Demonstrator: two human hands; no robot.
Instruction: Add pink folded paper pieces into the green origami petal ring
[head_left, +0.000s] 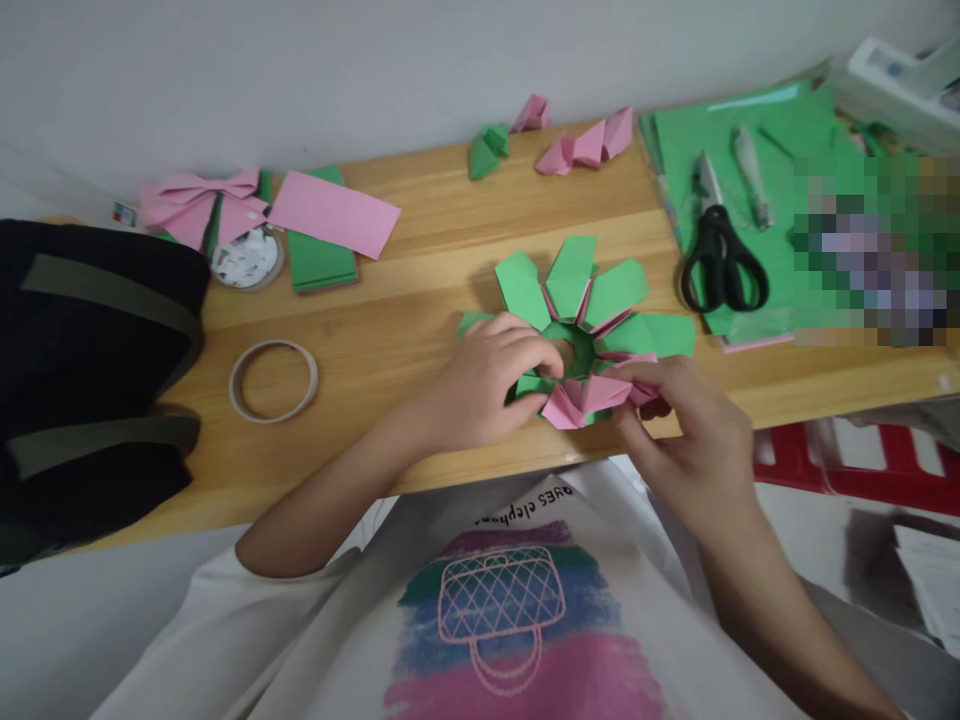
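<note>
Pink folded paper (606, 392) is pinched at its right end between the thumb and fingers of the right hand (694, 415), the fingertips drawn together. It lies against the near side of a green paper flower (587, 348). The left hand (495, 385) is partly closed on the flower's left side, fingers curled at the central opening, thumb below; exact contact under the fingers cannot be told. The flower sits between both hands on a wooden desk (390, 340), petals spread away from the grip.

Beyond the grip, near the wall, lie a small green folded piece (488, 152) and a row of pink folded pieces (589, 150). Right of and beyond the grip, black-handled scissors (718, 245) rest on green sheets (772, 285). Well left of the grip are a tape roll (235, 388), a pink slip (337, 215) across a green stack (322, 262), and a black bag (97, 340).
</note>
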